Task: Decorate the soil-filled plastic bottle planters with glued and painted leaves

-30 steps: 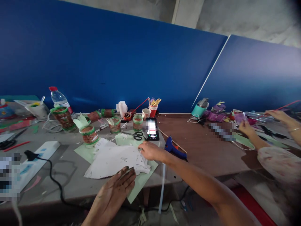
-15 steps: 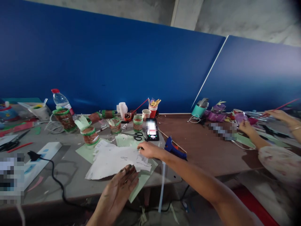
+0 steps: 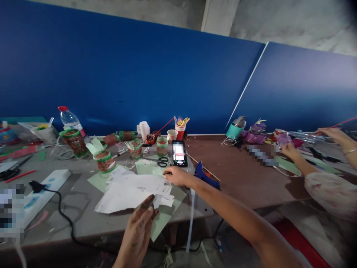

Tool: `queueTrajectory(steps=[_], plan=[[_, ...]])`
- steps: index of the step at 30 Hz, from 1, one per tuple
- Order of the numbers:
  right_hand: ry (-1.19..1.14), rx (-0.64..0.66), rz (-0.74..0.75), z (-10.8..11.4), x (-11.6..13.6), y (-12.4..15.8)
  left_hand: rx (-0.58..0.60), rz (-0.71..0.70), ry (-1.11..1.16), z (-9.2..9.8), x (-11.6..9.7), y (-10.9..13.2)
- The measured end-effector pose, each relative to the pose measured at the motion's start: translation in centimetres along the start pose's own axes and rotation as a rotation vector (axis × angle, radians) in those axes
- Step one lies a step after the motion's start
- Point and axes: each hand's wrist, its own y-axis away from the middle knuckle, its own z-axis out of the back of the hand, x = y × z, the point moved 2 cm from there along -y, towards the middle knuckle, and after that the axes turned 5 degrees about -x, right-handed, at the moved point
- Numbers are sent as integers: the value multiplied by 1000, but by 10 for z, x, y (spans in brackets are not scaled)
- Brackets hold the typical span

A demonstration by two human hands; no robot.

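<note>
My left hand [image 3: 139,227], its fingertips stained dark, is raised at the near edge of a crumpled white paper sheet [image 3: 125,191]. Its fingers are bent, thumb against them; whatever may lie between them is too small to make out. On the sheet's right side rests my right hand [image 3: 177,175], fingers curled down and pressed together, fingertips mostly hidden. Under the white sheet lies pale green paper [image 3: 164,219]. Black-handled scissors [image 3: 161,161] and a phone [image 3: 179,153] with a lit screen lie just beyond my right hand.
A blue glue gun [image 3: 205,175] lies right of my right hand. Green-rimmed brown pots [image 3: 104,162], a water bottle [image 3: 71,121] and a red cup [image 3: 180,131] stand behind. A black cable [image 3: 68,219] crosses the left side. A co-worker's hands [image 3: 291,150] work at far right.
My left hand has turned and its fingers have gone from stretched flat to bent together. My right hand stays at the paper. The white sheet has shifted slightly left.
</note>
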Motion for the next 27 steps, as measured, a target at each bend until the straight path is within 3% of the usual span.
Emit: queueTrajectory(steps=[12,21,27], plan=[[-269,86,-24,-12,-1,10,-5,-97,-88,19,-2,28],[-335,98,-70,-13,-4,12,-19,-79,-133,21,1,6],[-278,-58,-82,0,-1,34,-39,-33,-100,25,-2,0]])
